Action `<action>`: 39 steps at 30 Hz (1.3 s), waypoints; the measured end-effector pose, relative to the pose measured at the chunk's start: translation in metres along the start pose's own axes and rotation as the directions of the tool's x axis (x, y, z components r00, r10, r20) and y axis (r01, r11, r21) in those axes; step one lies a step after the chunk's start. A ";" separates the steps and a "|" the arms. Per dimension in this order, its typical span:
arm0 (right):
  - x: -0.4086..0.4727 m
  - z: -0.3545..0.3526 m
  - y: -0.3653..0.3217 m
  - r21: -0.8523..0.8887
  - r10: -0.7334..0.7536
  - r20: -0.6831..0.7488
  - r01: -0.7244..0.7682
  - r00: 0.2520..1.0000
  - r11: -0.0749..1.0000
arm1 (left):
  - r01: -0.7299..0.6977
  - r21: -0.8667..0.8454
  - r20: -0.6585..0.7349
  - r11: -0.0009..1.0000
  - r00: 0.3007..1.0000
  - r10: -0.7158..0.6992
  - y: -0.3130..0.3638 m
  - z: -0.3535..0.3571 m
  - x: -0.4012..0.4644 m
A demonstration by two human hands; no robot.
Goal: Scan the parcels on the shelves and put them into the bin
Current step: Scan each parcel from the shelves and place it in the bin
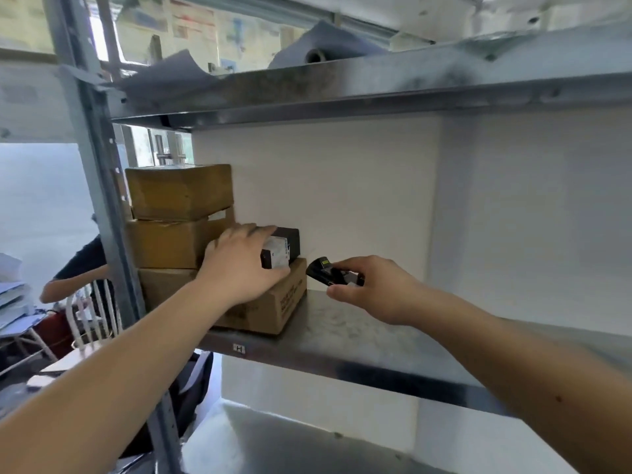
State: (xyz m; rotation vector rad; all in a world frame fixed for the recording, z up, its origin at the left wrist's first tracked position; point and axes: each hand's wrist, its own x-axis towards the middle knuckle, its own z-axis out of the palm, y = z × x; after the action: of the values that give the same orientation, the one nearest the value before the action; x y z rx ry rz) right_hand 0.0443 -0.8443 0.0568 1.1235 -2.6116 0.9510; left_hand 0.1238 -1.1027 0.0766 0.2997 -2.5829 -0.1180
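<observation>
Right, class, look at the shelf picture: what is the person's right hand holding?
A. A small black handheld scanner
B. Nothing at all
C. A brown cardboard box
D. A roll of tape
A: the right hand has its grip round a small black handheld scanner, pointed toward the small black parcel that the left hand grips on top of the brown boxes.

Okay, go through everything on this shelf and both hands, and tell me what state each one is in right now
Left hand: grips the small black parcel.
Small black parcel: lying on the low brown box, white label facing out.
Right hand: holds the scanner.
Scanner: off the shelf, pointed toward the black parcel.
Low brown box: flat on the shelf, closed.
Stacked brown boxes: closed, piled at the left.
</observation>
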 end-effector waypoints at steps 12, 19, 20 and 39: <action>0.013 0.009 0.002 -0.022 0.112 -0.028 -0.113 0.993 0.993 | 0.106 -0.069 0.096 0.992 0.990 -0.099 -0.014 0.007 0.026; 0.010 0.005 0.007 -0.056 0.105 -0.013 -0.105 0.994 0.993 | 0.061 -0.245 0.014 0.968 0.998 -0.060 0.000 0.002 0.010; 0.009 0.002 0.008 -0.052 0.102 -0.019 -0.103 0.995 0.993 | 0.029 -0.274 0.000 0.961 1.000 -0.030 0.006 0.002 0.007; -0.158 -0.136 0.122 -0.061 0.275 -0.178 -0.289 0.945 0.955 | -0.161 -0.910 -0.041 0.382 0.952 0.304 0.207 0.098 -0.056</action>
State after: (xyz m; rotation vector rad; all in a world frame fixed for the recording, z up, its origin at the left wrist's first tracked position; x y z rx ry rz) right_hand 0.0565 -0.6033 0.0467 0.6275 -2.6883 0.9262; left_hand 0.0806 -0.8860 -0.0058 -0.5206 -2.2159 -1.4386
